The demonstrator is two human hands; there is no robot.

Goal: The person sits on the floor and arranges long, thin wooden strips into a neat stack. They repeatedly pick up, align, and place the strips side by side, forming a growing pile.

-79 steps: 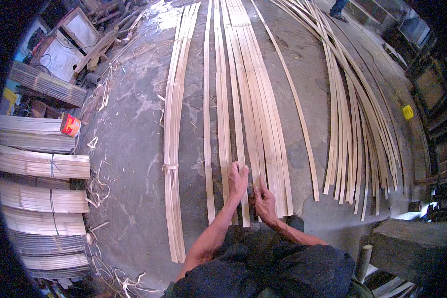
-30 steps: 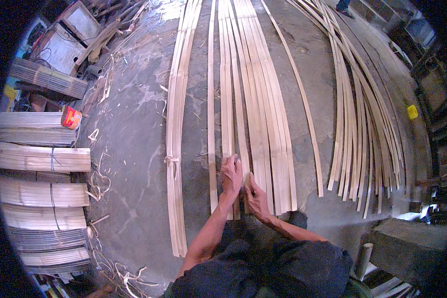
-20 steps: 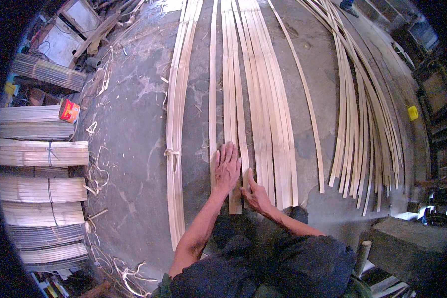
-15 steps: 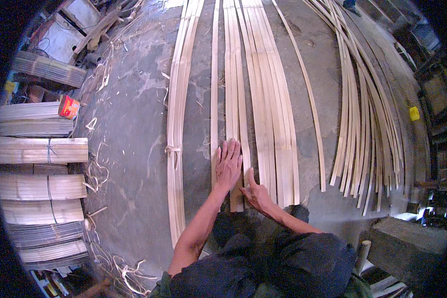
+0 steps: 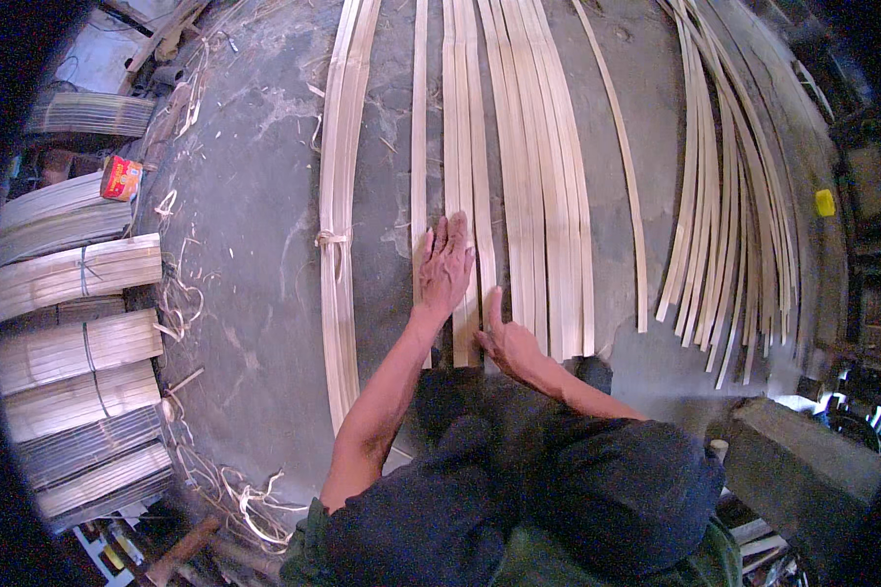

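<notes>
Long pale bamboo strips lie side by side on the floor before my knees. My left hand rests flat on this narrow group, fingers stretched forward. Just right of it and nearer me, my right hand touches the edge of a strip close to its near end. Its index finger points forward, its thumb is apart, and the other fingers are bent; I see nothing held. A wider row of strips lies to the right, and a single strip runs along the left side.
Left of the hands lies a tied strip bundle. A lone strip and a fanned pile of strips lie right. Stacked tied slats with a red container line the left edge. A block stands lower right.
The view has shifted, so the strips and both hands appear higher in the picture. Both hands keep nearly the same place on the strips, with little change in finger pose.
</notes>
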